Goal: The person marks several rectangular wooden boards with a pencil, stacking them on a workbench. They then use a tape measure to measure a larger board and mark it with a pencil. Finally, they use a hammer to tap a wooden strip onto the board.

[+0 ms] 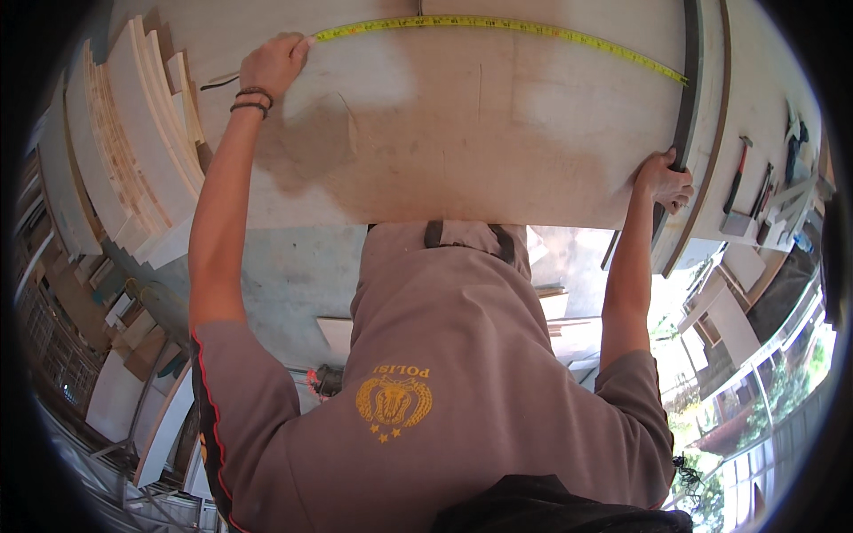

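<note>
A yellow tape measure stretches across the far part of a large, pale wooden board. Its left part runs into my left hand, whose fingers are closed on it; the tape's case does not show. A dark strap pokes out beside that wrist. At its right end, the blade meets a long dark straight bar lying along the board's right side. My right hand is wrapped round the nearer part of this bar, with fingers over its right side.
Stacked wooden strips and panels stand at the left. Right of the bar, a hammer with a red and black handle lies near other hand tools. The board's near edge is at my waist. More board offcuts sit lower right.
</note>
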